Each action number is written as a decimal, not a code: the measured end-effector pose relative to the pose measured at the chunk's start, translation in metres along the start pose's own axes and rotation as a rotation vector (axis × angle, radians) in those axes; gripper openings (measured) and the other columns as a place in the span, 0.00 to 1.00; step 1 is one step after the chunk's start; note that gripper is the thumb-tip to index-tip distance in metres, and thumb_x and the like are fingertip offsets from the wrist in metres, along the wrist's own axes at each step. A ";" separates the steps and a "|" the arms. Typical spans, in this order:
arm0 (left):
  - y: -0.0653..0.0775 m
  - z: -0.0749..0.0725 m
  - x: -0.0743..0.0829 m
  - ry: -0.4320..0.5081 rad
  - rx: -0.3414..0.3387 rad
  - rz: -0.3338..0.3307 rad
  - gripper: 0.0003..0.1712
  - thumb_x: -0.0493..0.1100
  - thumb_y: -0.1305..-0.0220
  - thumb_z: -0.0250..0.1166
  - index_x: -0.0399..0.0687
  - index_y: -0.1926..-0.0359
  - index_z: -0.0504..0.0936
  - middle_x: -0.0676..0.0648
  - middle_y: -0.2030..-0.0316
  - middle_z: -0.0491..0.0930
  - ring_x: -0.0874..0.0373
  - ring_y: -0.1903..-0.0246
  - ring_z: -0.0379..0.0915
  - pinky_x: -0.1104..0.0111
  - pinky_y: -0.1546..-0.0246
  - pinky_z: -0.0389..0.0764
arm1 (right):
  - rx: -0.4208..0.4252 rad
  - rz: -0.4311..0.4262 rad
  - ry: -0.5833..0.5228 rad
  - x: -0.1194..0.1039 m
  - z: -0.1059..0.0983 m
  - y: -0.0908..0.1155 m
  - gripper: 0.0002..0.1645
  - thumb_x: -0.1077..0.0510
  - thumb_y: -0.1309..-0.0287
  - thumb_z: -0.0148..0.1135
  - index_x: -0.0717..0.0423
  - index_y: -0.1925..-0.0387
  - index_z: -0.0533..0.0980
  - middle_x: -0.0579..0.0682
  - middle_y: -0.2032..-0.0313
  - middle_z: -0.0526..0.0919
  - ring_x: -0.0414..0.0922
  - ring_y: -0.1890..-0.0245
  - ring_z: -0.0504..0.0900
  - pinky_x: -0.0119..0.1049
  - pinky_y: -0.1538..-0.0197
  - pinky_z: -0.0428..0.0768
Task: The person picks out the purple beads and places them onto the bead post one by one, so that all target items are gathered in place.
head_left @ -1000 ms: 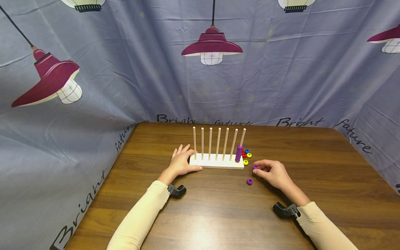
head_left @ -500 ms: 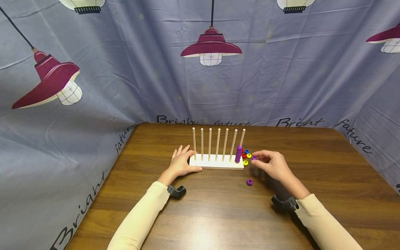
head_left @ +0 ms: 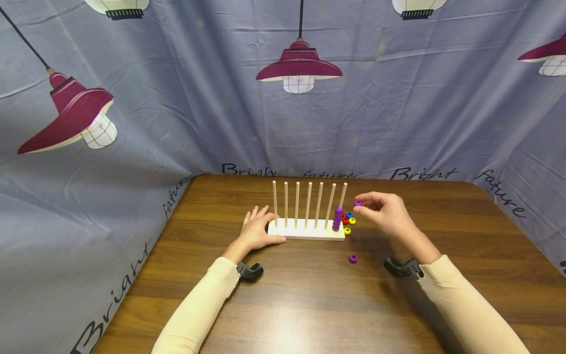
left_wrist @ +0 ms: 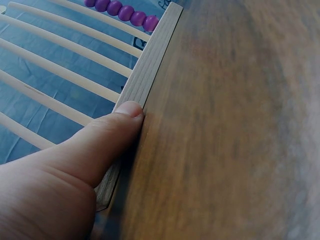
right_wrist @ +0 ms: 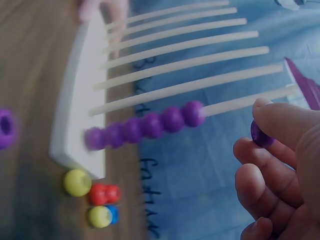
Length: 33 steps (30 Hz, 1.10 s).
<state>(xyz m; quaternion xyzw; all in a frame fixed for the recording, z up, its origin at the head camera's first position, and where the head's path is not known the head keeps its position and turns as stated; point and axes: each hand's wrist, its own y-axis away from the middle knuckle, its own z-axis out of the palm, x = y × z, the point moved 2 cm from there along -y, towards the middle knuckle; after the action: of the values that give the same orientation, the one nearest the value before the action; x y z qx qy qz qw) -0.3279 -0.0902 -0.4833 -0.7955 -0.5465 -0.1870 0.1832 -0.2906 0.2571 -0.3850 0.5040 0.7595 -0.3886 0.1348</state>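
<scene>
A white wooden peg stand [head_left: 305, 231] with several upright pegs stands on the table. Its rightmost peg carries a stack of purple beads [right_wrist: 152, 125]. My left hand [head_left: 255, 231] holds the stand's left end, thumb along the front edge and fingers behind. Up close in the left wrist view, the thumb [left_wrist: 100, 140] presses the base. Between thumb and fingertips, my right hand [head_left: 389, 214] pinches a purple bead [head_left: 358, 203], raised to the right of the rightmost peg and apart from it. In the right wrist view that bead [right_wrist: 261, 136] is partly hidden by the thumb.
One loose purple bead [head_left: 353, 258] lies in front of the stand's right end. Beside that end sit yellow beads [head_left: 352, 221], red beads [head_left: 345, 221] and a blue bead [head_left: 349, 215]. A patterned curtain [head_left: 376, 123] hangs behind the wooden table [head_left: 292, 295].
My right hand has lifted the pinched purple bead up from near the table, away from me and slightly left, toward the rightmost peg's height. My left hand has stayed on the stand.
</scene>
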 end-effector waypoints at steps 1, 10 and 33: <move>0.000 0.000 0.000 -0.001 -0.001 -0.001 0.43 0.64 0.50 0.76 0.50 0.36 0.78 0.36 0.23 0.60 0.32 0.21 0.44 0.40 0.21 0.44 | 0.004 -0.008 0.000 -0.003 -0.002 -0.003 0.13 0.64 0.47 0.76 0.63 0.59 0.86 0.58 0.68 0.90 0.27 0.76 0.77 0.22 0.73 0.76; 0.000 -0.001 0.001 0.001 0.001 -0.001 0.44 0.65 0.50 0.76 0.50 0.36 0.78 0.36 0.23 0.60 0.32 0.21 0.44 0.39 0.21 0.44 | 0.047 -0.053 0.015 -0.027 -0.015 -0.023 0.12 0.64 0.46 0.76 0.62 0.59 0.86 0.59 0.68 0.91 0.26 0.77 0.76 0.21 0.74 0.73; 0.000 0.001 -0.001 -0.003 -0.008 -0.003 0.44 0.65 0.50 0.76 0.51 0.35 0.78 0.37 0.23 0.60 0.33 0.20 0.43 0.40 0.21 0.43 | 0.029 -0.096 0.034 -0.047 -0.014 -0.045 0.14 0.61 0.44 0.75 0.61 0.56 0.87 0.56 0.65 0.92 0.20 0.74 0.78 0.18 0.71 0.75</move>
<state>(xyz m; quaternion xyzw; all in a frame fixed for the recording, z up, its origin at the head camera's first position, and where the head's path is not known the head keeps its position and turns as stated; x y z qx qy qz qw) -0.3279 -0.0909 -0.4844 -0.7957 -0.5472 -0.1883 0.1787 -0.3061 0.2278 -0.3276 0.4753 0.7793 -0.3970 0.0958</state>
